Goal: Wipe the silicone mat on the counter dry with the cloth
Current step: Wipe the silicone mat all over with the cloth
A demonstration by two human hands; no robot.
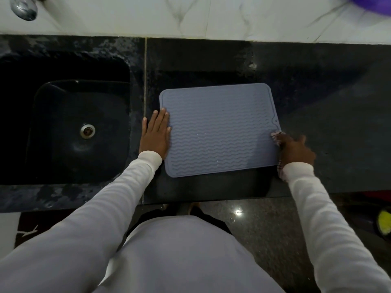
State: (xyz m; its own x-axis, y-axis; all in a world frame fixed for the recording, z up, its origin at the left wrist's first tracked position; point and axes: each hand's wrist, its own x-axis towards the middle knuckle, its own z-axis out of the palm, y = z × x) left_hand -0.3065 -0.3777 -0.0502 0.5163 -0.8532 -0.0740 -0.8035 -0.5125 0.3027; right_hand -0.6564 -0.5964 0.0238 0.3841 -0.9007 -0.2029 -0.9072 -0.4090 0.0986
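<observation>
The dark counter (317, 98) runs across the view, and the grey-blue silicone mat (220, 130) lies flat on it, serving here as the landmark for everything else. The mat's long axis runs left to right, parallel to the counter's front edge, with its wavy ribs following that same line. To the mat's left, past a seam in the stone, sits the black sink (80, 132). The left hand (155, 134) lies flat with its fingers straight and together, the palm on the counter just off the mat's left edge and the fingertips overlapping that edge; it holds nothing and seems to pin the mat in place. The right hand (295, 150) is at the mat's right edge, toward the near corner, with its fingers curled over the bunched cloth (276, 137), of which a pale striped scrap shows at the fingertips and another by the wrist. So the whole mat surface lies to the left of the cloth hand, and small glints of water show across the middle ribs. A drying stroke would most naturally run leftward along the long axis, toward the steadying hand.
</observation>
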